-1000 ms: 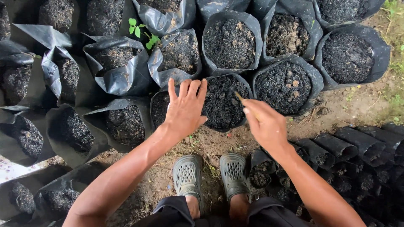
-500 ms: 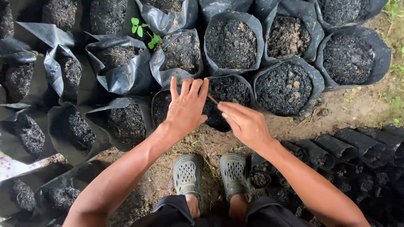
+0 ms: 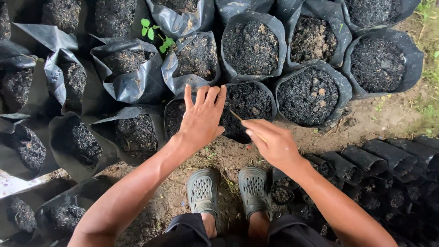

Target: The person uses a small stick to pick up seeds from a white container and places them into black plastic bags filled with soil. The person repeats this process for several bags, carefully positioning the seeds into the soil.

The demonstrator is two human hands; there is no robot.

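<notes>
Stick held over soil-filled black bag

The thin stick lies diagonally, tip pointing up-left over the soil of the black bag. The right hand has its grip closed on the stick's lower end. The left hand rests flat, fingers spread, on the bag's left rim.

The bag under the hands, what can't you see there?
Head view:
- Bag: its left soil is hidden by the left hand.
- Stick: its lower end is hidden in the right hand.
- Small bags: contents too dark.
- Knees: cut off by the bottom edge.
</notes>
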